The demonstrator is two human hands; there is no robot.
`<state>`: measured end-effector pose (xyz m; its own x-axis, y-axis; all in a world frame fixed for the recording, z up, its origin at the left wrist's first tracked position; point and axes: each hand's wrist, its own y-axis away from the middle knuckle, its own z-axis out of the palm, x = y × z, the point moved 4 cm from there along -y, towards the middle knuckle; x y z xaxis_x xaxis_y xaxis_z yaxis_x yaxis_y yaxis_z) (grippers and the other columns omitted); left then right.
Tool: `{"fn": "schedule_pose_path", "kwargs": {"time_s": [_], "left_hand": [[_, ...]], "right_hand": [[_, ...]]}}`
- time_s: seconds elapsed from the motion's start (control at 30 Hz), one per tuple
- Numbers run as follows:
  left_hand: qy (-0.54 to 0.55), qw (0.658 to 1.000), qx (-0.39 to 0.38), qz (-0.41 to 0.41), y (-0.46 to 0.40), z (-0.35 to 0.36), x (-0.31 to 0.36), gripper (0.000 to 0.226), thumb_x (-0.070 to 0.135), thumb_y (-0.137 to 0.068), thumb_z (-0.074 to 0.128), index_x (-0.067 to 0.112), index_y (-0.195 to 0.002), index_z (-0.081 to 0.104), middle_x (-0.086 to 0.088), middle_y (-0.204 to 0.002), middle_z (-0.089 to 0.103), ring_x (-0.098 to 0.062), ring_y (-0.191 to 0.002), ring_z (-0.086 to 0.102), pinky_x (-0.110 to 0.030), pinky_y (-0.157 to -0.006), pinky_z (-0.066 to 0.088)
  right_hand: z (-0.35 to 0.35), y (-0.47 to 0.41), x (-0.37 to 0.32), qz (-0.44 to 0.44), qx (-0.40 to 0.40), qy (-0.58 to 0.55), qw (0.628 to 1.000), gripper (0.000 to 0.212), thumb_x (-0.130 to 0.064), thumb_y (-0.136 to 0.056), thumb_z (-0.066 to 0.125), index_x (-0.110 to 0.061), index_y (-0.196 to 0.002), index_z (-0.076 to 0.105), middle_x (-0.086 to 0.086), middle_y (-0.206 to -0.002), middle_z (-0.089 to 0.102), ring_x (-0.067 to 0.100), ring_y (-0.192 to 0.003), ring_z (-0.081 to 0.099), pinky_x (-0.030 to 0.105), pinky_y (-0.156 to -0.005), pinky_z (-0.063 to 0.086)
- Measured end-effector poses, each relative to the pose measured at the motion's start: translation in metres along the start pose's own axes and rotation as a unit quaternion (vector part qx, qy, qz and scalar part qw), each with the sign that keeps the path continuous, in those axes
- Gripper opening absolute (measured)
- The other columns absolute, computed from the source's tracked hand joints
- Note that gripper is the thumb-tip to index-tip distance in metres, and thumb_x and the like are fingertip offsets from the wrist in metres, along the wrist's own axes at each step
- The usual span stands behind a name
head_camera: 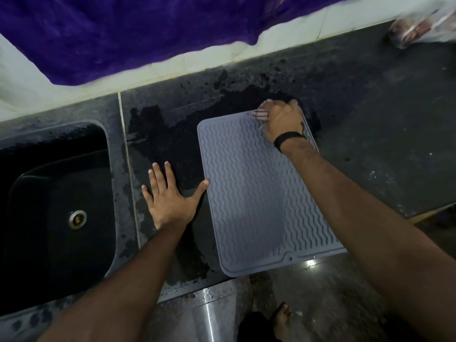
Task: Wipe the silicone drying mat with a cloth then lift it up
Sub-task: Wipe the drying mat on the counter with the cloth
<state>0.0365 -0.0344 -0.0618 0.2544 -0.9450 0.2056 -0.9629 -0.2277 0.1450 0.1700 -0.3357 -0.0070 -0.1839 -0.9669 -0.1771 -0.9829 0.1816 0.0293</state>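
A grey silicone drying mat [249, 193] with wavy ridges lies flat on the dark counter [370, 134], its near edge at the counter's front. My right hand [282, 122] grips a small pale cloth [261, 112] at the mat's far right corner, with most of the cloth hidden under the fingers. My left hand [170, 196] lies flat on the wet counter beside the mat, fingers spread, and its thumb tip touches the mat's left edge.
A black sink [56, 213] with a metal drain sits to the left. Water patches darken the counter behind and left of the mat. A purple cloth [148, 33] hangs over the tiled wall. A blurred plastic bag [424, 25] lies at the far right. My bare foot shows on the floor below.
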Motion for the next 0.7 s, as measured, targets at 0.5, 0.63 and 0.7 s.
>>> {"fn": "schedule_pose_path", "kwargs": {"time_s": [0.5,0.63,0.7], "left_hand": [[0.005,1.0,0.003,-0.001,-0.002,0.002,0.0,0.125,0.105,-0.071,0.015,0.025,-0.165,-0.005,-0.003,-0.173,-0.01,-0.017,-0.158,-0.014,-0.049,-0.128,-0.007],[0.004,1.0,0.002,-0.001,-0.002,0.002,0.0,0.125,0.105,-0.071,0.014,0.024,-0.165,-0.006,-0.003,-0.172,-0.011,-0.018,-0.158,-0.014,-0.049,-0.128,-0.007],[-0.001,1.0,-0.006,-0.002,-0.001,0.002,0.0,0.125,0.104,-0.072,0.014,0.025,-0.165,-0.008,-0.003,-0.172,-0.013,-0.018,-0.158,-0.015,-0.049,-0.128,-0.007]], "right_hand": [[0.016,0.009,-0.07,-0.007,-0.015,0.032,0.999,0.057,-0.029,-0.079,0.068,-0.021,-0.132,0.05,0.009,-0.13,0.053,0.033,-0.125,0.041,0.052,-0.099,0.031],[0.022,0.008,-0.07,0.017,-0.034,0.022,0.999,0.055,-0.022,-0.086,0.061,-0.016,-0.138,0.044,0.013,-0.135,0.047,0.034,-0.126,0.039,0.05,-0.1,0.037],[0.02,0.007,-0.078,-0.005,-0.03,0.043,0.999,0.052,-0.022,-0.086,0.06,-0.017,-0.136,0.048,0.013,-0.135,0.047,0.032,-0.127,0.037,0.048,-0.098,0.04]]}}
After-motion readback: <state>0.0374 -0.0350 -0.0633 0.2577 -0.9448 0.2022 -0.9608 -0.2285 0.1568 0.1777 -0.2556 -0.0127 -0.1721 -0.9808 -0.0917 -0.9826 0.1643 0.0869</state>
